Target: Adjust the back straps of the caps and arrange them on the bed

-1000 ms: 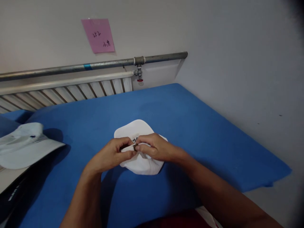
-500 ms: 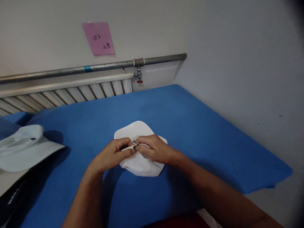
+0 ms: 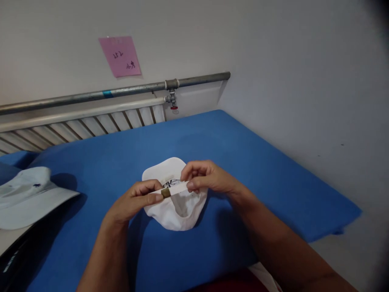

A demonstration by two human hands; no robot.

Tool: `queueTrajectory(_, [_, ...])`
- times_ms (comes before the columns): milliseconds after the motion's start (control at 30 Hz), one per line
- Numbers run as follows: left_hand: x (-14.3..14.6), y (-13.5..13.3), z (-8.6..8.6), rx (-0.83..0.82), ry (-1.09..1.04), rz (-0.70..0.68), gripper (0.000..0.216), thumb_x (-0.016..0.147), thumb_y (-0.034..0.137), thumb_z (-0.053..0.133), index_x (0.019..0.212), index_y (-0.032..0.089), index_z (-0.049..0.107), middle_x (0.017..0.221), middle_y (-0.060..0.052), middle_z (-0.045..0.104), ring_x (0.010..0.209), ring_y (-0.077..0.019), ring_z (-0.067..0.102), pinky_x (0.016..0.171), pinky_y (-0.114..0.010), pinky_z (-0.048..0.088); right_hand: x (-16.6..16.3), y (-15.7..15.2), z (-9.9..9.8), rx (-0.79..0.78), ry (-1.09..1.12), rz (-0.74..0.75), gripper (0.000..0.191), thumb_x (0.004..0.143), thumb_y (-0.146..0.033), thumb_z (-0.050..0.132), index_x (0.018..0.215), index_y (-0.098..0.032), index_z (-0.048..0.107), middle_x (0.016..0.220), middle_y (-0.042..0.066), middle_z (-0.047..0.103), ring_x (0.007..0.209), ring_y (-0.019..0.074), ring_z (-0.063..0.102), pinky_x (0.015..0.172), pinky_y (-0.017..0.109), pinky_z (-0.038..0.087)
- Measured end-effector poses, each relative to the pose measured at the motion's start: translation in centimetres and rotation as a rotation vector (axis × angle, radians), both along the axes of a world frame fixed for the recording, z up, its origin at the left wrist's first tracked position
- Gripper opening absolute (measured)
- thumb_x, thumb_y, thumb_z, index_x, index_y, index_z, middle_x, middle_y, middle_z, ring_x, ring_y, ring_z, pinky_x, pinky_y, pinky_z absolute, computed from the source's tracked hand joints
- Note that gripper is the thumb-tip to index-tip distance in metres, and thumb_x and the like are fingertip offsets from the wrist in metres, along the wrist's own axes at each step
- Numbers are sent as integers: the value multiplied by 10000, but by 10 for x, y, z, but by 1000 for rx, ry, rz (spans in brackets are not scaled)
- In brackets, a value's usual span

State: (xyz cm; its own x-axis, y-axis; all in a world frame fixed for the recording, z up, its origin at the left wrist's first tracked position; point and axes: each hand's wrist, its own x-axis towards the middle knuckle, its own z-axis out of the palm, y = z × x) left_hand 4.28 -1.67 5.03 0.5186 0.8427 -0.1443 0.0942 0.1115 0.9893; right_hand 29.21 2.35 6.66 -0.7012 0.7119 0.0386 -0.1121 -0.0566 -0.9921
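A white cap [image 3: 170,213] lies upside down on the blue cloth [image 3: 243,162], brim pointing away from me. Its white back strap [image 3: 178,189] with a brass buckle [image 3: 165,193] is stretched across the opening. My left hand [image 3: 133,202] pinches the strap at the buckle end. My right hand [image 3: 206,178] pinches the strap's other end, fingers closed on it. Both hands hover just above the cap.
A second white cap [image 3: 27,196] rests on a black and white object at the left edge. Behind the blue surface run a radiator [image 3: 82,125], a metal pipe with a valve [image 3: 172,97], and a wall bearing a pink note [image 3: 120,56]. The cloth's right edge drops off near the wall.
My hands have moved apart, pulling the strap out taut through the buckle. The cap's opening now shows beneath it. The view has shifted slightly.
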Motion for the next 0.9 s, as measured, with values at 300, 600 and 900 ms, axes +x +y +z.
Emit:
queueTrajectory(300, [-11,-1,-6,42,-194,30,251,781,346,688,668,138,603,622,-1,550,586,-104,490,555,-224,345,1,6,-5,145,-4,-220,62,732,-208,649,778,-167,640,695,-17,628,625,86,560,621,225,450])
queueTrajectory(600, [-14,-3,3,253,-700,126,172,776,292,662,676,162,612,536,4,531,501,-119,509,540,-262,451,21,42,-41,476,-278,-370,478,657,-8,427,1000,-222,682,1075,36,659,1020,171,579,923,364,428])
queueTrajectory(900, [-16,-6,7,207,-1144,342,172,748,242,713,742,171,556,646,30,602,558,-95,571,574,-221,528,-20,21,-48,490,-173,-257,276,769,-254,623,1042,-210,627,1306,83,536,1207,235,482,1024,413,365])
